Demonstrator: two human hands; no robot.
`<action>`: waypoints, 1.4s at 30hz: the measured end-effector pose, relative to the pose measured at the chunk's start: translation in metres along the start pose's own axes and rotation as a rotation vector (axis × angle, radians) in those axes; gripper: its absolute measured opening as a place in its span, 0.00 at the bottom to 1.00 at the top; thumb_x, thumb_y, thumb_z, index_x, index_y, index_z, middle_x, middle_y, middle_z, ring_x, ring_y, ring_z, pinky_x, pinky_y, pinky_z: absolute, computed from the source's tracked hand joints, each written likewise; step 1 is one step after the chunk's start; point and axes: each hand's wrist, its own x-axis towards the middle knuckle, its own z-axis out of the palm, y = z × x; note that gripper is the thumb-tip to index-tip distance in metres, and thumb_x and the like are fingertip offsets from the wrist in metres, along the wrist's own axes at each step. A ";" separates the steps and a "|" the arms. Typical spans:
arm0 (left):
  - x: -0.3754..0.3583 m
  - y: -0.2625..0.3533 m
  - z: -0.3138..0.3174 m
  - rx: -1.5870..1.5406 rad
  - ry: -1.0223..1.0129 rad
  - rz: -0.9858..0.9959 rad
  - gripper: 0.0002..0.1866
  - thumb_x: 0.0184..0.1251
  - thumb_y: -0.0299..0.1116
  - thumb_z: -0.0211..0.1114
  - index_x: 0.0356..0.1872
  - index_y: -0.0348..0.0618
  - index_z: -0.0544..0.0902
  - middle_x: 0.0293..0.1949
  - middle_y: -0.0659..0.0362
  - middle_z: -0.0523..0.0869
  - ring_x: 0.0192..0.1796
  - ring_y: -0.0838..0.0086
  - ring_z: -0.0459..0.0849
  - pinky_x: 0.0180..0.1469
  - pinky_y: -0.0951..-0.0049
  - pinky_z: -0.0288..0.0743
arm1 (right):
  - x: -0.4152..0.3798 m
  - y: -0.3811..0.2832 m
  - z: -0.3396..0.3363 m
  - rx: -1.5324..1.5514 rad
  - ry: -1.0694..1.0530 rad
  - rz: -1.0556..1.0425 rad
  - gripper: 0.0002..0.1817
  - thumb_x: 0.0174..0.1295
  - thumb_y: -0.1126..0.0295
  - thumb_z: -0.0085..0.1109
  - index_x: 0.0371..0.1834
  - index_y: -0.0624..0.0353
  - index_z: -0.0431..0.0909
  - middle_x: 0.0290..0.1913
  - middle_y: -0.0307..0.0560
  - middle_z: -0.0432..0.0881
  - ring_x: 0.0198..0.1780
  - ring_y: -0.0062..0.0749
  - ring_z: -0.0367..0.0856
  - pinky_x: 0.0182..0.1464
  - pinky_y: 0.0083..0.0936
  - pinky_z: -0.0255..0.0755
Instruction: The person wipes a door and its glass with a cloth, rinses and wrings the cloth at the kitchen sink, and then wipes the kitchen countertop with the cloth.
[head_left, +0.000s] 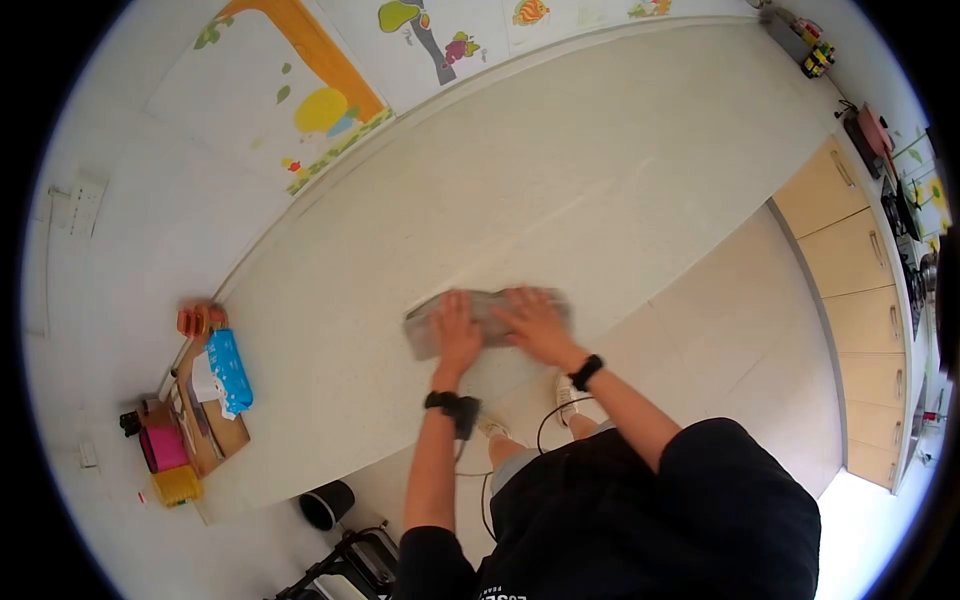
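A grey-brown folded cloth (490, 322) lies on the pale countertop (480, 200), close to its front edge. Flat on the cloth's left part rests my left hand (457, 328), its fingers stretched out and pointing away from me. My right hand (538, 325) presses on the right part, fingers spread and slightly blurred. Both palms are on top of the cloth, and neither hand is closed around it. The cloth's outer ends are smeared by motion.
At the left end stand a blue tissue pack (229, 371), a wooden tray (215, 425) and a pink item (163, 447). Below is a black bin (327, 505). Wooden cabinets (850, 260) line the right side. A grey container (787, 38) sits at the far corner.
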 end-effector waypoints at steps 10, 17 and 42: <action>-0.010 0.141 0.034 -0.297 0.108 -0.085 0.34 0.60 0.39 0.54 0.66 0.40 0.53 0.69 0.49 0.48 0.71 0.58 0.42 0.67 0.48 0.34 | -0.064 0.068 -0.034 -0.056 0.267 0.731 0.44 0.51 0.54 0.59 0.66 0.64 0.49 0.67 0.69 0.41 0.69 0.59 0.34 0.66 0.51 0.29; -0.049 0.073 0.013 -0.359 0.194 -0.175 0.36 0.57 0.38 0.56 0.66 0.41 0.53 0.69 0.50 0.48 0.71 0.59 0.42 0.66 0.48 0.33 | 0.050 -0.008 0.004 -0.018 0.068 0.929 0.46 0.58 0.44 0.42 0.64 0.76 0.44 0.67 0.74 0.35 0.70 0.60 0.29 0.67 0.48 0.22; -0.358 -0.299 -0.106 -0.028 0.409 -1.251 0.42 0.53 0.42 0.54 0.65 0.29 0.47 0.69 0.45 0.44 0.71 0.57 0.37 0.66 0.48 0.27 | 0.101 -0.481 0.245 -0.306 -0.226 -0.305 0.32 0.63 0.59 0.39 0.65 0.70 0.50 0.70 0.58 0.42 0.71 0.45 0.38 0.69 0.40 0.36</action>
